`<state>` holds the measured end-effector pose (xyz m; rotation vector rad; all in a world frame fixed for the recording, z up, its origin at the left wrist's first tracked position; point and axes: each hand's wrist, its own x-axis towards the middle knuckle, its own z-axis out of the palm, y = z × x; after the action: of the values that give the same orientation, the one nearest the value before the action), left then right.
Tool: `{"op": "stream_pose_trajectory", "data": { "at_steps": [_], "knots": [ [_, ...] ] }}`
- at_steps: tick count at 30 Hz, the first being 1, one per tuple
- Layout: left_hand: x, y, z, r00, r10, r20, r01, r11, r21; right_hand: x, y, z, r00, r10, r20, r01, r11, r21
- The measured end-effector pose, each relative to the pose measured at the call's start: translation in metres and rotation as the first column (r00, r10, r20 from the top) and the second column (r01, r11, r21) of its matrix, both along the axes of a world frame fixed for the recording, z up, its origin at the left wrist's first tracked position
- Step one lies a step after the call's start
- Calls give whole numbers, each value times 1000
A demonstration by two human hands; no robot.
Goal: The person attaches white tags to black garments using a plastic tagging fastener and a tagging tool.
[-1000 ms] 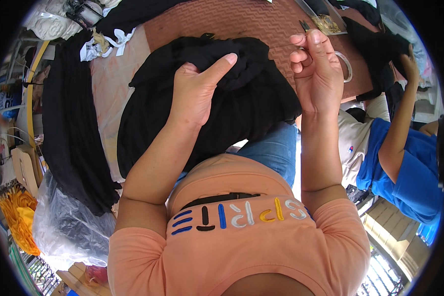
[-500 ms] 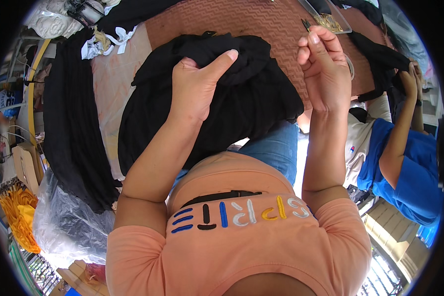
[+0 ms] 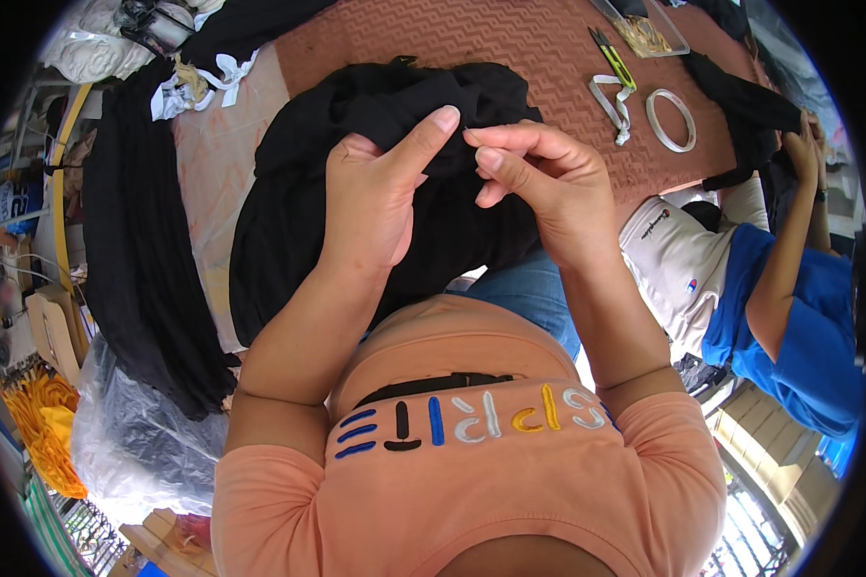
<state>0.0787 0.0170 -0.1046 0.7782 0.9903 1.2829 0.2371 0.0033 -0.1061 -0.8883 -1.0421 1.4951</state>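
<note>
Black cloth (image 3: 443, 236) near snips (image 3: 619, 67) and white ring (image 3: 680, 148)

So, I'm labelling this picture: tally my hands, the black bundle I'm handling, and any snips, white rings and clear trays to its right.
Left hand, right hand: 2
Black bundle: 1
Snips: 1
White ring: 1
Clear tray: 1
Total: 6

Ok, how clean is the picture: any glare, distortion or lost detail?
Head view: fisheye bends straight edges; head view: glare whitens patches of the clear plastic and the lower-right grille; head view: the middle black cloth loses fold detail, and anything the right hand pinches is too fine to tell.
</note>
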Motion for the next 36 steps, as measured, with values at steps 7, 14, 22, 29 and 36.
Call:
{"op": "stream_pose_trajectory", "data": {
  "at_steps": [7,14,22,29,36],
  "knots": [
    [0,-3,4,998,-28,64,24,997,72,-1,-1,-2,1000,-1,-25,1,1000,-19],
    [3,-4,5,996,-7,92,0,997,74,-1,-2,-3,999,11,-41,-12,999,-30],
    [1,-3,3,997,-30,65,26,998,61,-2,-2,-2,999,8,-50,-10,999,-38],
    [3,-3,3,998,-12,62,8,998,65,-3,-2,-2,998,5,-69,-9,998,-56],
    [3,-4,3,999,-30,23,27,994,107,-2,-3,-1,998,1,-67,-4,999,-44]
  ]
}}
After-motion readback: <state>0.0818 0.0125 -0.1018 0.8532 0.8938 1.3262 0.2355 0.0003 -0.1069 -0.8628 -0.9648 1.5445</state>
